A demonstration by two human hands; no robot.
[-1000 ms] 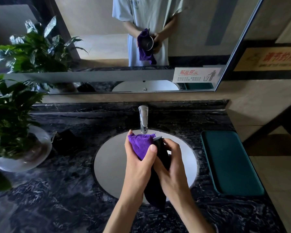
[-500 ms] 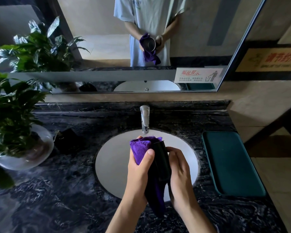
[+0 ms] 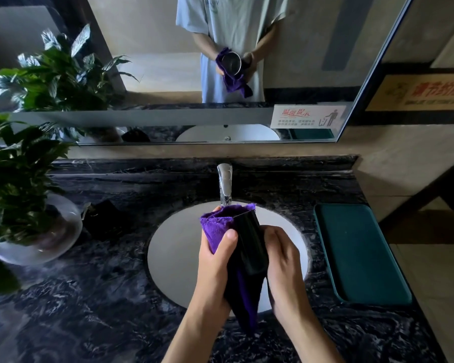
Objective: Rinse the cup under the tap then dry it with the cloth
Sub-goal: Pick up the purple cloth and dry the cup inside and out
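A tall black cup [image 3: 250, 244] is held over the white sink basin [image 3: 173, 255], its mouth turned away from me toward the mirror. A purple cloth [image 3: 215, 226] wraps its left side and rim and hangs down below the cup. My left hand [image 3: 215, 268] grips the cloth against the cup, thumb on top. My right hand [image 3: 282, 263] holds the cup's right side. The chrome tap [image 3: 225, 184] stands just behind the cup; no water shows. The mirror [image 3: 325, 35] reflects the cup's shiny inside.
A dark marble counter [image 3: 89, 310] surrounds the basin. A leafy plant in a glass bowl [image 3: 40, 231] stands at the left, a small dark object [image 3: 105, 218] beside it. A teal mat [image 3: 357, 252] lies at the right. The right wall is close.
The cloth has shifted from inside the cup's mouth to around its rim and left side. Both hands have slid a little lower along the cup, which stays over the basin.
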